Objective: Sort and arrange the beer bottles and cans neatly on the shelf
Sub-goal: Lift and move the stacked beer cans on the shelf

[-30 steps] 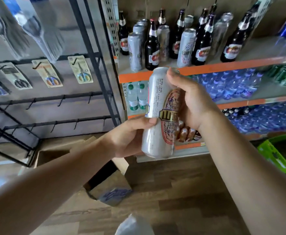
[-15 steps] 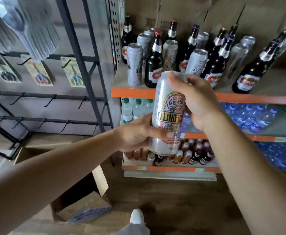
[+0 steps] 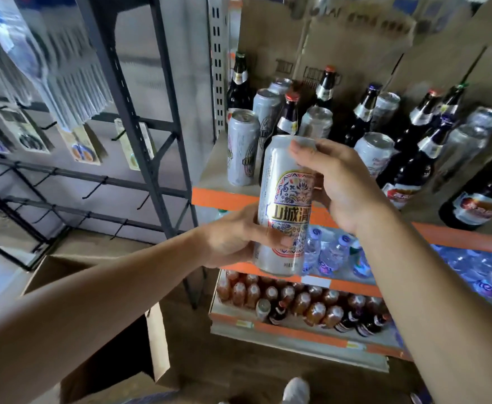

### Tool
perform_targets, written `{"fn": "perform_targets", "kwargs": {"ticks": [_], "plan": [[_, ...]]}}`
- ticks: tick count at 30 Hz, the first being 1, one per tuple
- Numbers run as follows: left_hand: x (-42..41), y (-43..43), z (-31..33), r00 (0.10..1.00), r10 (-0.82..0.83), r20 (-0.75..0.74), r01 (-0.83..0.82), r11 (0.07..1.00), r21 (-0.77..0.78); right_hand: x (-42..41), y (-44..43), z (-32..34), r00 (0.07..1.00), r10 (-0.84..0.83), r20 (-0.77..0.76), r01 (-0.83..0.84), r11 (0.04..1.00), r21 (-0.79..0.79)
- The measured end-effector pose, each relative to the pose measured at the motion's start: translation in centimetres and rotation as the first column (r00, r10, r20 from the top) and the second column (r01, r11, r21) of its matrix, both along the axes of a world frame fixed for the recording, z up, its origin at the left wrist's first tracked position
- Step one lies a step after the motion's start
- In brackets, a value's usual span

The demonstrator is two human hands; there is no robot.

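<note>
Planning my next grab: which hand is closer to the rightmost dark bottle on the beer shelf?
Right. The right hand grips the can up top, left of that bottle; the left hand holds it lower, farther left.

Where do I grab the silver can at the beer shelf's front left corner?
Grip the silver can round its straight middle, from the front, probably: it stands upright at the orange shelf edge, a red-capped bottle crowding its right. Free a hand first; left hand and right hand grip the decorated can.
</note>
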State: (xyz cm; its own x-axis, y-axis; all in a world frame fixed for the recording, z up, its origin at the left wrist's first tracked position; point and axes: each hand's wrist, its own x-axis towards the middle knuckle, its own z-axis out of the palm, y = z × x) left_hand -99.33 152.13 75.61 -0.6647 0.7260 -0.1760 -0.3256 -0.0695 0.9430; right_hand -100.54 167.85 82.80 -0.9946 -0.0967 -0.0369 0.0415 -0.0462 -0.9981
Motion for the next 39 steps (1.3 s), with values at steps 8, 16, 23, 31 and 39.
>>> {"fn": "perform_targets", "kwargs": {"ticks": [8,16,23,31,39], "plan": [[-5.4,4.1,0.8,0.999,0.015,-0.032,-0.017,0.997,-0.081,-6.1,5.2,1.0,0.996,0.091,0.01,-0.091,0.994,0.056],[-8.0,8.5,0.2,0.995,0.081,-0.054,-0.089,0.98,-0.176,-10.7,9.3,1.9,0.954,0.298,-0.027,-0.275,0.909,0.314],[-9.7,8.9,0.1,0.988,0.149,-0.04,-0.154,0.972,-0.176,-13.1,9.6,1.5,0.963,0.253,-0.092,-0.21,0.918,0.336],[-10.8,9.5,-0.4,0.957,0.179,-0.228,-0.238,0.935,-0.264,-14.0,9.6,1.8,0.97,0.213,-0.12,-0.152,0.91,0.385],[-11.9,9.5,0.9,0.928,0.207,-0.31,-0.265,0.951,-0.157,-14.2,10.5,2.9,0.962,0.222,-0.157,-0.159,0.929,0.334]]}}
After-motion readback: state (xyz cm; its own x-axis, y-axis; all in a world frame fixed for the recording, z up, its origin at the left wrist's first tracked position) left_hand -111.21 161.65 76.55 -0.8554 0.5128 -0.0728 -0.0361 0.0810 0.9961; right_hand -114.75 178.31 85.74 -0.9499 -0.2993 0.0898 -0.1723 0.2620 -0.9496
